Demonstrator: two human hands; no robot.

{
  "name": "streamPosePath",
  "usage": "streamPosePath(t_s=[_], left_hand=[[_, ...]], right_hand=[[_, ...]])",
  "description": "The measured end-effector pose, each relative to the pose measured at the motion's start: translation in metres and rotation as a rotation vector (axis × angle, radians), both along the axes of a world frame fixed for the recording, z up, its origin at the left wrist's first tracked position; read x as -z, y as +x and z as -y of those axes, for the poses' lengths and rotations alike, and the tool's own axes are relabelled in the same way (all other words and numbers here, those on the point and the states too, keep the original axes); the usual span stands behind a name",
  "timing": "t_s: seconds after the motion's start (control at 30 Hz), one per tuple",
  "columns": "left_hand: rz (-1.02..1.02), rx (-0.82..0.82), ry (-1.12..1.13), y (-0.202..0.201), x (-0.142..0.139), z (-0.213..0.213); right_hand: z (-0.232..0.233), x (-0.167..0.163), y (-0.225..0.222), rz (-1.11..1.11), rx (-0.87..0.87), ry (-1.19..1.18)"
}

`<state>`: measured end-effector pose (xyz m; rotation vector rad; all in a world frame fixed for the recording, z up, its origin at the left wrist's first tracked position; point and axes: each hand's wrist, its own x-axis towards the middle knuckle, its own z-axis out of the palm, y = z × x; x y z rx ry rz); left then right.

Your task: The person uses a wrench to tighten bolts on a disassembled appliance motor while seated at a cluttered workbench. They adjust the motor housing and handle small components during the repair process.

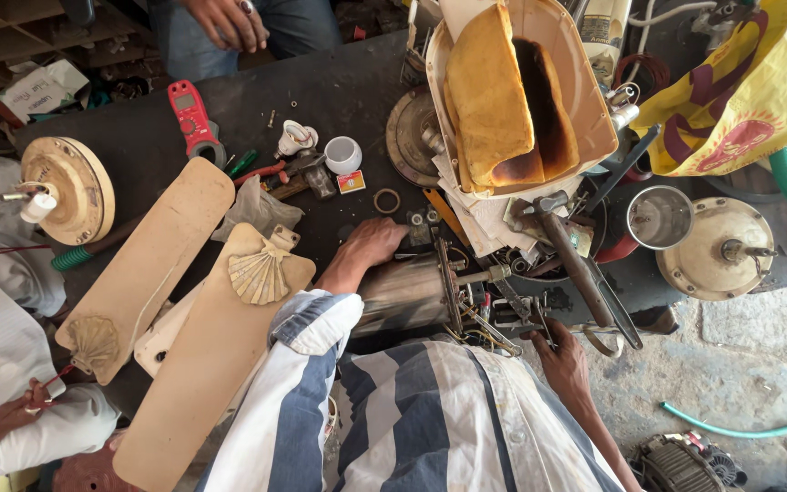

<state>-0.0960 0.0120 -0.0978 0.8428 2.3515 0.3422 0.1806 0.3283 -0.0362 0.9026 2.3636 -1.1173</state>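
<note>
Striped sleeve (307,333) nearest lens. Left hand (371,244) grasps top of steel cylinder (407,293) at bench (339,91) edge. Right hand (560,357) beside wire tangle (494,319); I cannot tell its grip.

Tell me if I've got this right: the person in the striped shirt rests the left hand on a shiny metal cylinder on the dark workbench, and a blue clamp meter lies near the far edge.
Not quite. The head view shows the clamp meter is red, not blue. The rest holds: the left hand rests on the shiny metal cylinder on the dark workbench, and the meter lies near the far edge.
</note>
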Motion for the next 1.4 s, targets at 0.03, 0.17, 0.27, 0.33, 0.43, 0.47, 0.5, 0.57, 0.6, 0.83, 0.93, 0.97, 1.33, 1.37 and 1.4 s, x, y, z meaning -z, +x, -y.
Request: streamPosePath(t_s=[0.03, 0.17, 0.27, 0.33, 0.43, 0.47, 0.5, 0.57, 0.6, 0.83, 0.93, 0.97, 1.33, 1.37, 1.4], left_hand=[[-0.006, -0.015, 0.022, 0.001, 0.0, 0.001], [-0.002, -0.157, 0.209, 0.004, -0.001, 0.003], [0.021, -0.179, 0.156, 0.005, -0.003, 0.004], [0.016, -0.187, 0.14, 0.006, -0.004, 0.003], [-0.026, -0.188, 0.156, 0.005, -0.007, 0.001], [-0.044, -0.185, 0.169, 0.005, -0.008, 0.0], [-0.067, -0.153, 0.176, 0.004, -0.008, -0.002], [-0.111, -0.096, 0.19, 0.004, -0.01, -0.004], [-0.086, -0.074, 0.154, 0.004, -0.011, -0.006], [-0.193, 0.132, 0.08, 0.009, -0.012, -0.011], [-0.266, 0.135, 0.127, 0.014, -0.011, -0.011], [-0.285, 0.136, 0.14, 0.015, -0.011, -0.011], [-0.149, 0.011, 0.045, 0.02, -0.003, -0.005], [-0.094, 0.007, 0.005, 0.019, -0.002, -0.004], [-0.098, 0.023, -0.012, 0.019, -0.001, -0.003]], right_hand=[[0.002, -0.002, -0.002, -0.035, -0.005, 0.01], [0.012, -0.015, -0.018, -0.16, -0.026, 0.005], [0.023, -0.025, -0.044, -0.122, 0.009, -0.006], [0.028, -0.028, -0.068, -0.161, -0.012, -0.004], [0.034, -0.032, -0.1, -0.286, -0.07, -0.058], [0.033, -0.034, -0.107, -0.267, -0.051, -0.11], [0.032, -0.035, -0.114, -0.247, -0.034, -0.161], [0.031, -0.038, -0.123, -0.106, -0.099, -0.095], [0.03, -0.04, -0.126, -0.032, -0.131, -0.06], [0.028, -0.035, -0.106, -0.075, -0.011, -0.193], [0.026, -0.028, -0.089, -0.144, 0.043, -0.276], [0.026, -0.026, -0.085, -0.142, 0.065, -0.301], [0.023, -0.015, -0.092, -0.114, 0.052, -0.309], [0.024, -0.015, -0.092, -0.095, 0.043, -0.28], [0.025, -0.015, -0.092, -0.079, 0.033, -0.255]])
